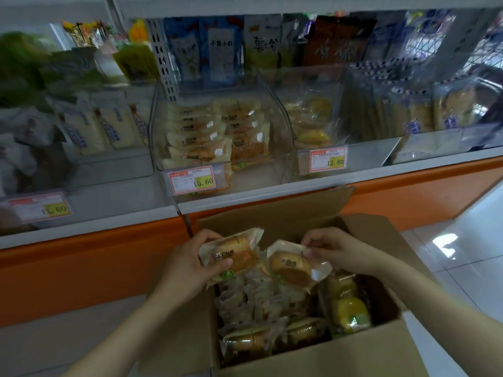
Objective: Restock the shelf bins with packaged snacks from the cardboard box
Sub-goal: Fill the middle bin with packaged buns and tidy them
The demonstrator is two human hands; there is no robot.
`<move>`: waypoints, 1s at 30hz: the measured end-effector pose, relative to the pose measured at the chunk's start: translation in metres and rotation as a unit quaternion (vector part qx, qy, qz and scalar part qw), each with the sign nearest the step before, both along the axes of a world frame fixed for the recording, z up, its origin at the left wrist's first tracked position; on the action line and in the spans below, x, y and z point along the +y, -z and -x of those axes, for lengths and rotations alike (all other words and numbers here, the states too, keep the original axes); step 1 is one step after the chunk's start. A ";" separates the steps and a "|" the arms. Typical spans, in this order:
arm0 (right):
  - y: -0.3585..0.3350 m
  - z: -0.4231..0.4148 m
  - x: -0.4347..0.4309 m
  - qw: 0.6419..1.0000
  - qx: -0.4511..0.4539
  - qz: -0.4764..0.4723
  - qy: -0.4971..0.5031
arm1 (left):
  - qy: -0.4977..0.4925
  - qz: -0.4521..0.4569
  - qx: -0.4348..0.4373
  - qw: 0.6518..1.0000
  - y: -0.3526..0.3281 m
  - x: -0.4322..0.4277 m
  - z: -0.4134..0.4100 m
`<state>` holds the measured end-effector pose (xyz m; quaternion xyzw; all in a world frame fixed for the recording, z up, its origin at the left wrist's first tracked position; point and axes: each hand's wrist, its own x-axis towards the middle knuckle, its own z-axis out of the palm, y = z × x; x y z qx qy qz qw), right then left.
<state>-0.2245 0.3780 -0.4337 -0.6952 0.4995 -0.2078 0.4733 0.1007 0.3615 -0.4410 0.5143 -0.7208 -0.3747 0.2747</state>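
Note:
An open cardboard box (pixel 362 355) stands on the floor below the shelf, filled with several wrapped bread snacks (pixel 261 300) and yellow ones (pixel 351 311). My left hand (pixel 187 265) grips one wrapped bun packet (pixel 234 253) above the box's left side. My right hand (pixel 334 247) pinches the top edge of a second bun packet (pixel 291 266) over the box's middle. Straight ahead, a clear shelf bin (pixel 217 131) holds the same kind of packets, stacked behind a 15.60 price tag (pixel 192 180).
Clear bins run along the shelf: pale packets on the left (pixel 103 126), yellow snacks (pixel 313 123) behind a 12.80 tag to the right, striped packs (pixel 408 110) further right. An orange base panel (pixel 81 268) runs below. The box's rear flap (pixel 280 210) stands upright. Tiled floor (pixel 462 268) lies to the right.

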 end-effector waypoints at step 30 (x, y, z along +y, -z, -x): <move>-0.140 -0.002 -0.040 0.972 -0.124 0.173 0.100 | -0.027 0.147 0.080 0.986 -0.189 -0.060 0.020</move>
